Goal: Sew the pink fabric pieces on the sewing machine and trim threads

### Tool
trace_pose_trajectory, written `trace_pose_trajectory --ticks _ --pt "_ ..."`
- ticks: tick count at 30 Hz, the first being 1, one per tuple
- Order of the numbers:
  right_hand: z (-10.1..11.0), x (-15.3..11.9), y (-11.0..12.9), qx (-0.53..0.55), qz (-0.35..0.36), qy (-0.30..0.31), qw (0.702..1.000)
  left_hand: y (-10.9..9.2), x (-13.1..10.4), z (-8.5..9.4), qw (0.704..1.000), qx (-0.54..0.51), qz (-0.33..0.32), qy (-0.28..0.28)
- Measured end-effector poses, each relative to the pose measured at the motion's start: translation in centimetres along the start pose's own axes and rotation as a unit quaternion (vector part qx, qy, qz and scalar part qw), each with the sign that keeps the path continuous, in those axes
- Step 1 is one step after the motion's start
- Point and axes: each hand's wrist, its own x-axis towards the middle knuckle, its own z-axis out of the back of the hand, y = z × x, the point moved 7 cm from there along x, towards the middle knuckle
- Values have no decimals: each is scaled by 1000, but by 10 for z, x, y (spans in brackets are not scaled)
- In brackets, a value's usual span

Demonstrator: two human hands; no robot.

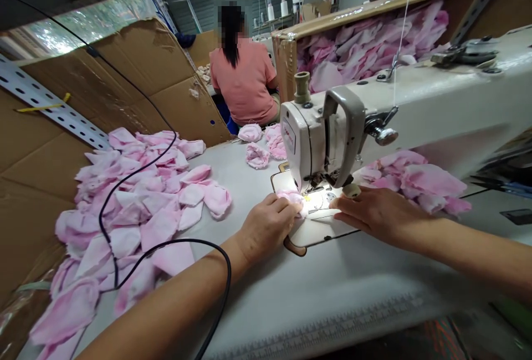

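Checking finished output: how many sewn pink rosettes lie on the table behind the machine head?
3 sewn pink rosettes: one farthest back, one nearer, one beside the sewing machine, which may hide more.

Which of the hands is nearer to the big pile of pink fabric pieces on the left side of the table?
Left. The left hand rests just right of the pile, pressing a small pink piece at the needle; the right hand lies farther right, beyond the needle plate.
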Motion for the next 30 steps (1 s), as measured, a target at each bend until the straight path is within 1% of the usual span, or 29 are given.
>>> trace_pose_trajectory --ticks 3,5,7,9,11,14,17,19,23,25,27,30 --pt "-1 1 1 9 19 -25 999 2 4 6 998 -54 32 -5" --pt "0 1 2 20 30 -40 999 13 10 9 992 -84 89 -12" --pt "0 2 2 29 35 -46 998 29 18 7 985 -79 155 3" --pt "2 3 4 30 44 -46 998 42 28 1 979 -56 193 43" --pt "6 5 6 19 56 -52 997 50 37 -5 976 -47 198 81" --pt "10 5 8 10 64 -65 996 56 44 -10 972 -43 199 119" --pt "9 2 6 10 70 -66 995 57 47 -13 969 -48 196 143" --pt "6 -2 5 12 73 -66 995 56 49 -15 969 -55 189 148" --pt "-1 -10 2 39 59 -56 996 52 54 -21 972 -81 170 140" --pt "-1 -14 3 49 58 -54 996 52 56 -25 972 -97 172 125" --pt "0 -19 4 60 60 -52 995 55 56 -28 971 -113 185 97" --pt "3 -26 5 74 53 -44 995 63 57 -27 967 -141 210 36"
